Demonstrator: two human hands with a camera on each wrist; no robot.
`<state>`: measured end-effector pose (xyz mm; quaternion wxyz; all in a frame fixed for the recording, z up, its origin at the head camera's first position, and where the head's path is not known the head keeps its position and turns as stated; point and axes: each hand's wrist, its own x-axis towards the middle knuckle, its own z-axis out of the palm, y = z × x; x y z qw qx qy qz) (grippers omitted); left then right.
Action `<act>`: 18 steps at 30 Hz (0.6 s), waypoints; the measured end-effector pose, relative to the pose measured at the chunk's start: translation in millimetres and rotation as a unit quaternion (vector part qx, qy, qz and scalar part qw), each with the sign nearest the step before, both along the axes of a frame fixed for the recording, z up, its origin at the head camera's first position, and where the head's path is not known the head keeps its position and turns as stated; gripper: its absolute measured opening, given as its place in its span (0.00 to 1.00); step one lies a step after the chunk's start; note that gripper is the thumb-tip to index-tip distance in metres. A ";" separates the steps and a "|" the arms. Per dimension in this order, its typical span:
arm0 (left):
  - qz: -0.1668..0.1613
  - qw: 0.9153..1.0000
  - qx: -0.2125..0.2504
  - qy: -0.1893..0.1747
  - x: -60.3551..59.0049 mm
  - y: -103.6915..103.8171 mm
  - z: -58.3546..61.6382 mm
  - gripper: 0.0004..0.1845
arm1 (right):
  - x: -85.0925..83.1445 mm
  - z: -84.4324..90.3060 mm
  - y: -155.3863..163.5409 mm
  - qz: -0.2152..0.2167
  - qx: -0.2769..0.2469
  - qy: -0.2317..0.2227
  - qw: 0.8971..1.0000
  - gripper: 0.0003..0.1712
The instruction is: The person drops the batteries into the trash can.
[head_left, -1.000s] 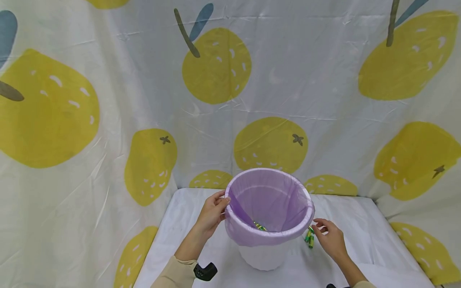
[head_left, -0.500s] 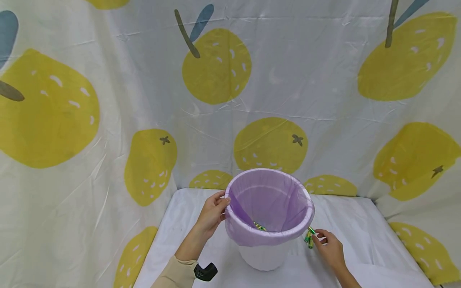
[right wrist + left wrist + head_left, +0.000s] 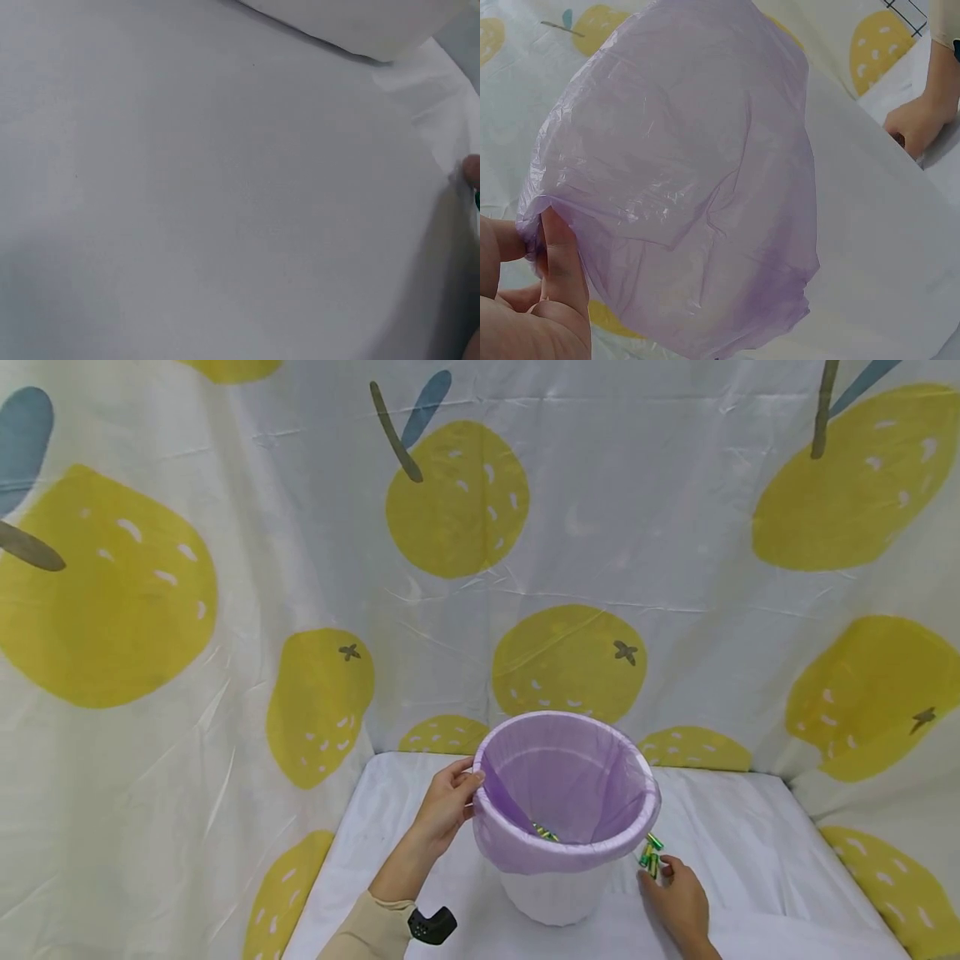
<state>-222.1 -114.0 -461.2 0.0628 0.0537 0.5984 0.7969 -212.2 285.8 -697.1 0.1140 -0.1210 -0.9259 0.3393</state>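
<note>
A: Beige sleeve (image 3: 367, 931) at the near edge, left side, with a black wrist mount (image 3: 431, 925) beside it. What does the left hand (image 3: 444, 806) hold?

B: It grips the rim of the white bin (image 3: 553, 893). Thumb and fingers are curled over the lilac bin liner (image 3: 558, 777) where it folds over the left edge; the left wrist view shows a fingertip (image 3: 555, 255) pressed into the plastic.

A: Right hand (image 3: 678, 900)?

B: Down on the white table cover (image 3: 750, 843), near right of the bin. Its fingertips are at a small cluster of green batteries (image 3: 651, 854) lying just beside the bin's base. Fingers look curled toward them, but whether they already pinch a battery I cannot tell; the right wrist view shows only cloth and the edge of one finger.

A: Contents of the bin?

B: More green-and-yellow batteries (image 3: 545, 832) at the bottom of the liner, partly hidden by the near rim.

A: Bin position?

B: Upright, roughly centre of the table, between the two hands.

A: Behind?

B: A white curtain (image 3: 660, 527) printed with big yellow fruit (image 3: 456, 497), hanging on three sides.
</note>
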 end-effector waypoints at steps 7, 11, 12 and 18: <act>-0.007 1.000 -0.003 -0.002 0.1 -0.9 1.9 0.28 | -1.2 -3.3 -6.8 -0.047 0.013 0.002 0.999 0.29; -0.007 1.000 -0.002 -0.001 0.3 -2.0 2.8 0.28 | -0.9 -2.3 -8.0 -0.052 0.015 0.018 0.998 0.20; -0.008 1.000 -0.001 0.000 0.3 -2.0 2.8 0.28 | -0.6 -1.4 -8.3 -0.056 0.015 0.019 0.998 0.18; -0.010 1.000 0.001 0.002 -0.7 -1.6 1.4 0.28 | 0.3 -3.3 -6.9 -0.089 0.006 0.034 0.995 0.14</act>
